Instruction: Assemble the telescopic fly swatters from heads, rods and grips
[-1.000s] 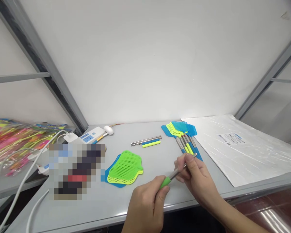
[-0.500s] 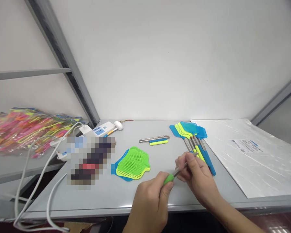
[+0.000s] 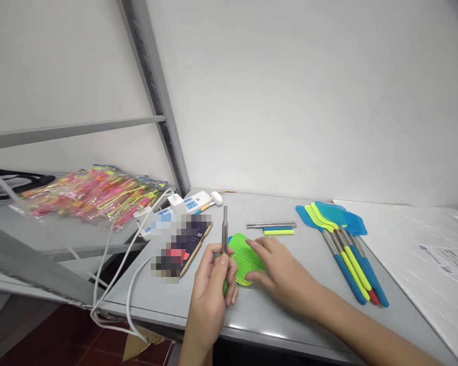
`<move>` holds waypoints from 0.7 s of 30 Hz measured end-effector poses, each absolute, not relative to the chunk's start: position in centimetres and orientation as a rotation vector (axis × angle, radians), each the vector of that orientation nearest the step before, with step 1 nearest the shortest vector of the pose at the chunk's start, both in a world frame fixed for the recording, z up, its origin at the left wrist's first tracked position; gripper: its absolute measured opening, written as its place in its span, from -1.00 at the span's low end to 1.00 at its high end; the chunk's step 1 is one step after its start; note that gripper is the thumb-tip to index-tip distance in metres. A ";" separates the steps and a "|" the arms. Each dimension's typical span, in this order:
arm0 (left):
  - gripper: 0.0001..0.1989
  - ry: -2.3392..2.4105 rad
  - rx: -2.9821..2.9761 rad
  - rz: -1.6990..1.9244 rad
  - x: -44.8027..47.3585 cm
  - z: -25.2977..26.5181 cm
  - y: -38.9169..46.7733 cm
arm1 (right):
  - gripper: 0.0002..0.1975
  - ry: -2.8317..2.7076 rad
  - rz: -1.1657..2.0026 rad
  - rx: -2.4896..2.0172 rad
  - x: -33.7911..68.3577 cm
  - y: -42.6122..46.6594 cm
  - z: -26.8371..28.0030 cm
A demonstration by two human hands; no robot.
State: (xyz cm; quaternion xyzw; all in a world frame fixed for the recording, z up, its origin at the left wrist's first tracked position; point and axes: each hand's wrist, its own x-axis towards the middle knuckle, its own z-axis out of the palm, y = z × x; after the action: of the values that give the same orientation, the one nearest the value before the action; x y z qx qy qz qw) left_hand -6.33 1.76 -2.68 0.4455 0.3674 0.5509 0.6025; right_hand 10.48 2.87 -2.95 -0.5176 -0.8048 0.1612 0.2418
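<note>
Standing the metal rod (image 3: 225,229) upright now, the left hand (image 3: 212,277) grips its green handle alone, since the right hand (image 3: 277,267) has let go of the rod's tip and come down open-fingered on the green swatter head (image 3: 243,256) lying flat on the table (image 3: 275,315). Finished swatters (image 3: 343,244) lie well apart to the right; spare rods (image 3: 270,225) rest just beyond, beside the phone (image 3: 183,244)

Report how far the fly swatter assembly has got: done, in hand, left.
Done: a row of finished swatters lies at the right of the table. In hand: the left hand holds a metal rod upright by its green grip, and the right hand rests on the green swatter head lying flat. Left: spare rods and grips lie behind, unassembled.
</note>
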 end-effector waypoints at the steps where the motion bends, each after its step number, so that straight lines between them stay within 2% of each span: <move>1: -0.79 0.828 1.011 1.281 -6.5 -2.9 1.9 | -0.34 -2.309 0.327 -1.417 10.1 3.1 -3.4; 6: -0.76 0.722 1.022 1.154 -6.7 -3.7 2.1 | -0.21 -2.634 0.083 -1.367 9.1 3.0 -4.8; 9: -0.75 0.740 1.039 1.112 -6.9 -3.9 2.2 | -0.31 -2.643 -0.052 -1.373 9.1 2.5 -5.6; 15: -0.73 0.747 1.048 1.151 -7.1 -3.8 2.4 | -0.67 -2.561 -0.369 -1.247 9.7 0.5 -7.0; 21: -0.74 0.724 0.984 1.162 -6.4 -3.5 2.5 | -0.60 -2.363 -0.438 -1.167 12.7 -1.5 -7.0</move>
State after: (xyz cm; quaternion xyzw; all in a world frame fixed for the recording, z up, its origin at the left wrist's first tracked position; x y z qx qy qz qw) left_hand -6.37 2.47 -3.53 0.4358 0.3208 0.5145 0.6652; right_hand 12.67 -1.48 -6.99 -0.4248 -0.8602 -0.1594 0.2330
